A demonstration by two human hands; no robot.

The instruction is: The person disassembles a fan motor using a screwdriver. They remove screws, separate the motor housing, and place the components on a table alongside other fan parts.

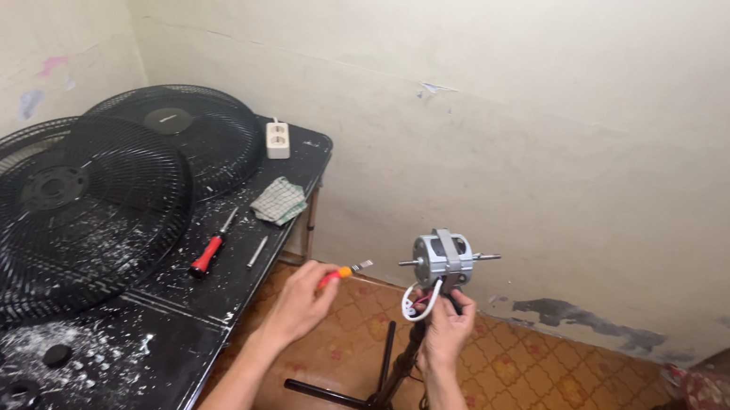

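Down low, closest to the person, a black stand point(375, 404) with thin legs sits on the orange patterned floor point(548, 393). Its pole goes up to the right hand point(445, 332). The right hand is wrapped tight around the top of the pole, just under a small grey fan motor point(443, 259). A white wire point(416, 305) loops down from the motor by the fingers. A thin metal rod sticks out of each side of the motor. The left hand point(302, 299) is just to the left of it, fingers closed around a tool with an orange handle point(336, 274), and its little metal tip points toward the motor but does not touch it. On the left is a black table point(175, 340) with white dust on it. A red-handled screwdriver point(211, 248) lies there, next to a big black fan grille point(50, 208). Farther back sit a second grille point(181, 127), a checked cloth point(280, 201) and a white power strip point(277, 139), by the cream wall point(539, 115).
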